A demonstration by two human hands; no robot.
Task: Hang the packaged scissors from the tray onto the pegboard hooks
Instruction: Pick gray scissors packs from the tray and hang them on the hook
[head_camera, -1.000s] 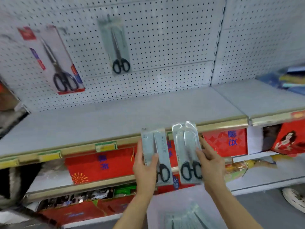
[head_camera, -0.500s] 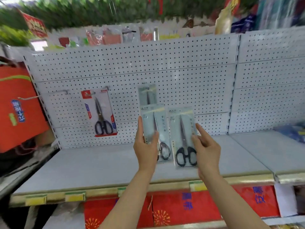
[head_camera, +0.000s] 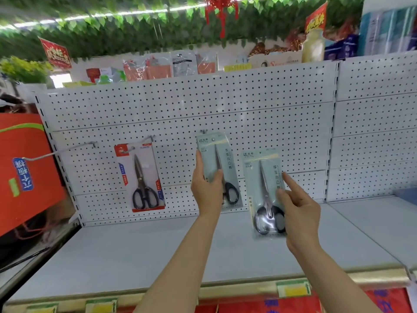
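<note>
Red-carded scissors (head_camera: pixel 143 177) hung; left hand (head_camera: pixel 206 190) holds pack (head_camera: pixel 216 168) at hook (head_camera: pixel 205 132), right hand (head_camera: pixel 297 208) holds 2nd pack (head_camera: pixel 264 190), unhung.

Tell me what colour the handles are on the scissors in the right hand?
Black, on the steel scissors in the pale green pack the right hand holds; head view.

A grey shelf board (head_camera: pixel 135 256) with a gold front strip (head_camera: pixel 248 290) carrying yellow price tags (head_camera: pixel 293 290) runs below. Green leaf garlands (head_camera: pixel 135 26) and a red hanging ornament (head_camera: pixel 222 12) drape overhead beside a strip light (head_camera: pixel 146 12). A red carton (head_camera: pixel 24 172) stands at the left edge.
</note>
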